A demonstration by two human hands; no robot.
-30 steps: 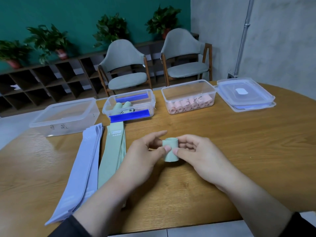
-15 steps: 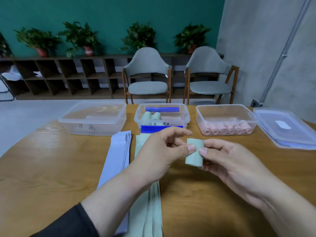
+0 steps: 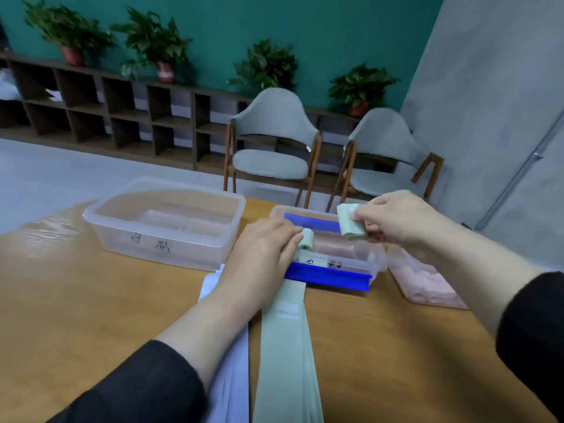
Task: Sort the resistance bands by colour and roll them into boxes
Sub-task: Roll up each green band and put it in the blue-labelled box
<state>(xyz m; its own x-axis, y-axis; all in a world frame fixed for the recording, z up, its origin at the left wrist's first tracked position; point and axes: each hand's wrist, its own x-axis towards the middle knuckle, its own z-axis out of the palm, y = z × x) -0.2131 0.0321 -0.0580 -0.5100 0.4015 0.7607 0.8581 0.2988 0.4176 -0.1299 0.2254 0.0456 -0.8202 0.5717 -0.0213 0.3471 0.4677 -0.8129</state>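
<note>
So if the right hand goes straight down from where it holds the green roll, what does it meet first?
Probably the inside of the blue-clipped box: the right hand holds the green roll above its far edge, though depth is uncertain.
</note>
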